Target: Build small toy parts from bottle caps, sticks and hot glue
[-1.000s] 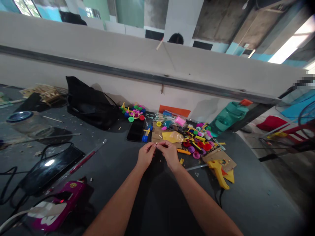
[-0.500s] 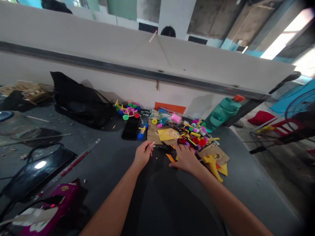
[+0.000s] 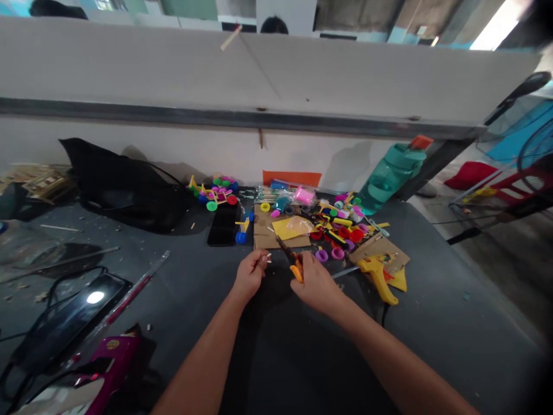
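My right hand (image 3: 314, 280) is closed round the orange handles of a pair of scissors (image 3: 287, 252), whose dark blades point up and left over the cardboard. Beside it, my left hand (image 3: 250, 274) pinches a small white stick piece (image 3: 268, 257) between thumb and fingertips; most of it is hidden. Just beyond both hands lies a piece of cardboard (image 3: 262, 237) with a yellow paper (image 3: 288, 227) on top. Purple rings (image 3: 337, 253) and other colourful plastic parts lie to the right of the scissors.
A yellow glue gun (image 3: 377, 279) rests at the right, with a teal bottle (image 3: 391, 176) behind. A black phone (image 3: 222, 225), a small blue-wheeled piece (image 3: 242, 237) and a black bag (image 3: 125, 190) are at the left. A magenta power strip (image 3: 114, 360) lies near front left.
My right hand has picked up the scissors from the table and raised their blades. My left hand still pinches the white piece. The view has shifted slightly.
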{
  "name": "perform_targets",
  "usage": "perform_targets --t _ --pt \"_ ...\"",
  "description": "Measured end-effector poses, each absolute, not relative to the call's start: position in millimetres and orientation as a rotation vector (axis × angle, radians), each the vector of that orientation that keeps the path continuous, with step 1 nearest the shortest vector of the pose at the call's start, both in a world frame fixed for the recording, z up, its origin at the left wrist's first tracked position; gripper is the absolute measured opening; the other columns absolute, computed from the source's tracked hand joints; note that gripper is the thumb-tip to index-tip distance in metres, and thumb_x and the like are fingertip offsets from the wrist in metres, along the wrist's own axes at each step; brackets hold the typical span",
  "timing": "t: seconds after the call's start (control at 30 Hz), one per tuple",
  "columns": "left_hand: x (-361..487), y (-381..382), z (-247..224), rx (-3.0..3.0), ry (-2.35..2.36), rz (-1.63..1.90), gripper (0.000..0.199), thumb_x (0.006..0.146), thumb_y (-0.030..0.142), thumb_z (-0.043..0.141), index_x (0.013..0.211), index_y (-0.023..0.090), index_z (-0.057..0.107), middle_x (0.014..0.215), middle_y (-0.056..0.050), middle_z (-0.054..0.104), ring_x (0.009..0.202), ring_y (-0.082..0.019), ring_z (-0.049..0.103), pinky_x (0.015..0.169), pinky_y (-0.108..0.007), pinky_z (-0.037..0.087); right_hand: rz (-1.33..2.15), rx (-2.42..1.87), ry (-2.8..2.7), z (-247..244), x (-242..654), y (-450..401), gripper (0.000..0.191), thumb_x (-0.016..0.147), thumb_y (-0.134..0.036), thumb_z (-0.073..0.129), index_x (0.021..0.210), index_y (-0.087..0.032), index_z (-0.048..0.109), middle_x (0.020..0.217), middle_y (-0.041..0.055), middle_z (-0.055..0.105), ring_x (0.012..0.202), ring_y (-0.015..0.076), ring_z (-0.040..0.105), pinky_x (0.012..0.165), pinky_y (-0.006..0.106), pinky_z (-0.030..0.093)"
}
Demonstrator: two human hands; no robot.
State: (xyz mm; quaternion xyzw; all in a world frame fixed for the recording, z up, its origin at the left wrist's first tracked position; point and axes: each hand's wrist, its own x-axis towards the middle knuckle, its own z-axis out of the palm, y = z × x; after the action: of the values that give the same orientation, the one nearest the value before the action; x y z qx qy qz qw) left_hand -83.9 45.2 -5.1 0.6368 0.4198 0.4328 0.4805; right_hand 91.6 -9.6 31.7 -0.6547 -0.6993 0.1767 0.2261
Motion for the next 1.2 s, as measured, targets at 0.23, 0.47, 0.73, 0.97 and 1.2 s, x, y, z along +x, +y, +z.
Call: perform_targets --t 0.23,0.47,0.73,0.97,1.2 --pt "-84 46 -10 1.594 1.04 1.003 0.024 0.083 0.037 0.047 0.076 0.017 0.057 0.058 0.002 0.047 0.052 -0.011 0.045 0.051 -0.022 0.038 0.43 -1.746 -1.936 17 80 -14 0.049 0.062 -0.021 0.053 0.109 -0.014 0.041 0.096 0.0105 0.055 0.09 0.0237 0.052 0.084 0.04 0.041" --pt "-82 47 -8 1.62 1.029 1.014 0.015 0.082 0.029 0.049 0.076 0.017 0.057 0.055 0.003 0.049 0.05 -0.011 0.047 0.051 -0.023 0.038 0.344 -1.788 -1.965 18 81 -14 0.054 0.062 -0.027 0.055 0.112 -0.014 0.042 0.1 0.013 0.053 0.098 0.0284 0.048 0.084 0.045 0.038" --pt "-84 48 -14 1.735 1.015 0.996 0.012 0.084 0.024 0.046 0.079 0.017 0.054 0.06 0.003 0.051 0.053 -0.012 0.051 0.055 -0.023 0.041 0.316 -1.829 -1.995 21 81 -14 0.052 0.063 -0.027 0.055 0.111 -0.011 0.042 0.101 0.0132 0.053 0.099 0.0281 0.046 0.084 0.043 0.038" --pt "-84 48 -10 1.838 1.026 1.024 0.012 0.084 0.02 0.046 0.076 0.017 0.055 0.063 0.001 0.054 0.058 -0.013 0.053 0.057 -0.024 0.041 0.325 -1.834 -2.029 23 83 -14 0.048 0.064 -0.029 0.055 0.109 -0.014 0.043 0.099 0.0124 0.053 0.095 0.0277 0.047 0.081 0.043 0.039" --pt "-84 47 -5 1.916 1.078 1.025 0.018 0.084 0.021 0.046 0.07 0.017 0.056 0.062 0.0 0.055 0.058 -0.013 0.053 0.057 -0.023 0.039 0.386 -1.842 -2.065 23 85 -13 0.035 0.067 -0.028 0.054 0.099 -0.017 0.043 0.091 0.009 0.056 0.083 0.0235 0.052 0.071 0.035 0.042"
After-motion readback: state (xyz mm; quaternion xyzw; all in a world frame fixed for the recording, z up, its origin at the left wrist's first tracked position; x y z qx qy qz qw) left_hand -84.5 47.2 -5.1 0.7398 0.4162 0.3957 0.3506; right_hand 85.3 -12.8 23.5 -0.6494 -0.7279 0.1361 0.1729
